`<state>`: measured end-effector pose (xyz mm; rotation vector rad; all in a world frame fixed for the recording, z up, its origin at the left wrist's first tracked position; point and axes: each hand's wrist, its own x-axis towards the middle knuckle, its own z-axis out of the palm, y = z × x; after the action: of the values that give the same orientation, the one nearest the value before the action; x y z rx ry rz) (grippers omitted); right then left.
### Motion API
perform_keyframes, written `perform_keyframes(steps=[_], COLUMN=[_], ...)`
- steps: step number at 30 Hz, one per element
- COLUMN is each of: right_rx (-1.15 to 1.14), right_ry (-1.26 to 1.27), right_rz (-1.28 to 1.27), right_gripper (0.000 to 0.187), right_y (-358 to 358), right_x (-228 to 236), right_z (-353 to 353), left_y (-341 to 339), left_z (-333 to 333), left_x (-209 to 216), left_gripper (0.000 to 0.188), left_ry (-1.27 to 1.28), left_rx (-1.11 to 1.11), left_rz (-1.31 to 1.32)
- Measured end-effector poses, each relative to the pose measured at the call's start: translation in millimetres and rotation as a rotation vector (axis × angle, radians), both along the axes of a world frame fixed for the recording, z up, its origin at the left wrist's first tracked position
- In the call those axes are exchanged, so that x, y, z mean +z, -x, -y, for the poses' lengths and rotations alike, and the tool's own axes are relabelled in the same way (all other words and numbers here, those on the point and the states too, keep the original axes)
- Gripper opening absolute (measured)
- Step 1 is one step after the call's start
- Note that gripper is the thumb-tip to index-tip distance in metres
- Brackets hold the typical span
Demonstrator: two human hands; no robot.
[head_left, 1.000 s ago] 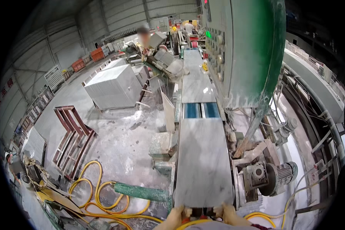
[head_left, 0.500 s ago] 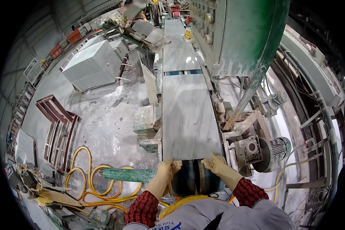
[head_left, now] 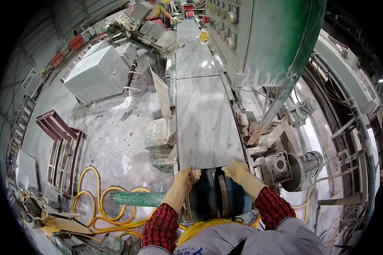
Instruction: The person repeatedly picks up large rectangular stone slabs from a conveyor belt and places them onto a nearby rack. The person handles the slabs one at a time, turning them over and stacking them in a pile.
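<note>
A grey-veined white marble slab [head_left: 208, 123] lies flat on a narrow conveyor with dark rollers or belt bands [head_left: 202, 195] showing at its near end. Both my hands wear pale gloves. At the slab's near left corner, my left hand [head_left: 185, 182] is closed, its curled fingers against the edge. My right hand [head_left: 244, 177] is closed at the near right corner, fingertips on the edge. The undersides of the fingers are hidden. Beyond this slab lies a second marble slab [head_left: 194, 59], its near edge meeting the first one's far edge along a thin seam.
A green control cabinet [head_left: 272, 42] overhangs the right side. Below it sits an electric motor [head_left: 306, 165]. Left of the conveyor are a green beam [head_left: 138, 199], coiled yellow hose [head_left: 98, 199], a dark red rack [head_left: 64, 148] and stacked slabs [head_left: 100, 74]. A co-worker's arm [head_left: 168, 16] reaches in at the far end.
The near slab has slid away from me, and the gap before the far slab has closed to a seam. My hands moved forward with it. A co-worker's arm now shows at the far end.
</note>
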<state>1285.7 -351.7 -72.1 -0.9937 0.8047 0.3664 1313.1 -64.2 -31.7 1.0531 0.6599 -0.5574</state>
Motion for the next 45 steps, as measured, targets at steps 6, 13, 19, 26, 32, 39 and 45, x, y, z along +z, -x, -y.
perform_keyframes(steps=[6,13,19,26,32,39,45], right_rx=[-0.140,-0.066,0.069,0.525,0.979,1.081,1.515], right_ry=[-0.014,-0.005,0.086,0.058,-0.136,-0.526,-0.266], right_rz=[-0.057,-0.052,0.103,0.164,0.219,-0.026,-0.106], right_gripper=[0.055,0.050,0.064,0.062,0.062,0.071,0.060], right_y=[-25.0,-42.1,-10.7,113.1,93.9,156.3,265.1], right_x=[4.2,-25.4,-32.7,67.9,52.2,8.0,-9.3], right_z=[-5.6,5.4,-16.0,-93.1,-182.2,-268.3,-265.1], left_y=[-25.0,-24.3,46.8,247.7,482.8,626.3,676.9], left_z=[3.9,7.2,-12.9,-179.7,-200.8,-41.6,43.5], left_x=[-24.9,-35.8,-7.2,-15.6,0.3,21.6,34.0], left_gripper=[0.027,0.036,0.055,0.053,0.059,0.045,0.045], left_ry=[0.077,0.011,0.218,0.003,-0.535,-0.387,-0.475], left_rx=[0.043,-0.068,-0.260,0.215,0.937,1.413,1.668], left_rz=[-0.026,0.242,0.441,0.079,0.083,-0.155,-0.181])
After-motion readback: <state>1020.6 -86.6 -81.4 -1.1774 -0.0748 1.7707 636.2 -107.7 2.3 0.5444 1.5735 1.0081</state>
